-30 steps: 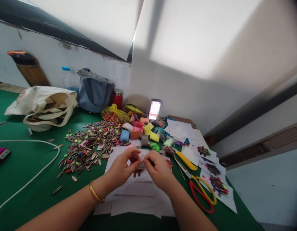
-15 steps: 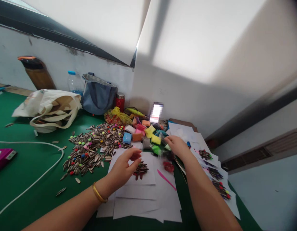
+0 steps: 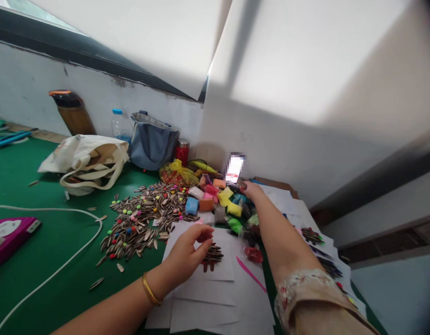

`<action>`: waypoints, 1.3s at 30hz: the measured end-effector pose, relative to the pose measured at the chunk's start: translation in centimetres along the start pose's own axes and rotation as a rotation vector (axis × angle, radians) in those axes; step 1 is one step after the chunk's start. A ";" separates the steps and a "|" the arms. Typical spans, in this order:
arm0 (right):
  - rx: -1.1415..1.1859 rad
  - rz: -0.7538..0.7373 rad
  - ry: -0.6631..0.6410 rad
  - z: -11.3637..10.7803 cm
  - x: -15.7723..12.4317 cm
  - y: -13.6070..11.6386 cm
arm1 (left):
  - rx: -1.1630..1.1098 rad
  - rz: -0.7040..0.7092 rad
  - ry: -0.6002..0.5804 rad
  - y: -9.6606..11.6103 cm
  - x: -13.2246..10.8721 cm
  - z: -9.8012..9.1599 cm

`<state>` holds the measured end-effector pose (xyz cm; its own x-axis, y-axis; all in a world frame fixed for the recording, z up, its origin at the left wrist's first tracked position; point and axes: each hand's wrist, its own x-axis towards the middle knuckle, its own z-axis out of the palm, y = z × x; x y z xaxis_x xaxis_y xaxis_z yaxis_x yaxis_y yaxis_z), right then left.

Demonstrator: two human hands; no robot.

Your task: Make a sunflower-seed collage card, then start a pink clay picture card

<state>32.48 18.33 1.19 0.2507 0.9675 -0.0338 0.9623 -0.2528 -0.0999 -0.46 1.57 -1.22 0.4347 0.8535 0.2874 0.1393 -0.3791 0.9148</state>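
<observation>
My left hand (image 3: pixel 190 253) hovers over the left side of a white paper sheet (image 3: pixel 221 272), fingers curved and thumb apart, with nothing visible in it. Beside its thumb, a figure of sunflower seeds (image 3: pixel 214 255) with reddish-brown feet lies on the sheet, partly covered by the hand. My right hand (image 3: pixel 254 190) reaches to the back of the table, beside the lower right of a propped phone (image 3: pixel 235 168) and the modelling clay packets. Its fingertips are small and partly hidden, so their grip is unclear. Yellow clay (image 3: pixel 234 209) and green clay (image 3: pixel 234 225) lie nearby.
Loose sunflower seeds (image 3: pixel 141 228) with coloured balls spread to the left. A pink modelling tool (image 3: pixel 250 273) and bagged red clay (image 3: pixel 254 254) lie on paper at right. Behind stand a blue bag (image 3: pixel 154 142) and a red flask (image 3: pixel 182 151). A white cable (image 3: pixel 66 251) crosses the left.
My right hand has moved further back, from beside the clay packets towards the phone. My left hand keeps its place by the seed figure. The view has shifted slightly left.
</observation>
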 end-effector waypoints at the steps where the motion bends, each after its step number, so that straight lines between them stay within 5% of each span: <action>1: 0.035 0.002 0.011 -0.1 -0.1 -0.1 | 0.000 -0.003 -0.002 0.0 0.0 0.0; 7: 0.325 0.033 0.194 -2.2 -1.9 0.0 | -0.007 0.009 0.004 0.2 0.2 0.1; 12: 0.686 -0.054 0.263 -2.9 -7.6 -2.3 | -0.011 0.029 0.020 0.5 0.3 0.0; 15: 0.900 -0.131 0.222 -1.7 -13.4 -5.1 | -0.043 0.034 0.033 0.7 0.1 0.0; 18: 1.476 -0.170 -0.007 -0.4 -19.3 -7.7 | -0.091 0.044 0.034 0.9 -0.1 0.1; 22: 1.693 -0.093 -0.148 0.4 -24.1 -9.7 | -0.035 0.070 0.075 1.1 -0.1 0.3; 25: 1.702 -0.045 -0.119 0.9 -24.9 -10.0 | 0.018 0.069 0.115 1.2 0.2 0.2; 31: 1.516 -0.208 -0.135 1.7 -24.6 -9.4 | -0.055 -0.019 0.089 1.7 0.9 -0.3; 39: 1.502 -0.072 0.005 2.7 -24.8 -8.7 | -0.332 -0.126 0.037 1.7 0.4 0.3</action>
<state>17.61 -3.53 0.25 0.2124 0.9770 0.0182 -0.0279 0.0247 -0.9993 0.20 1.17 0.39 0.3995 0.9006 0.1712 -0.1094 -0.1386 0.9843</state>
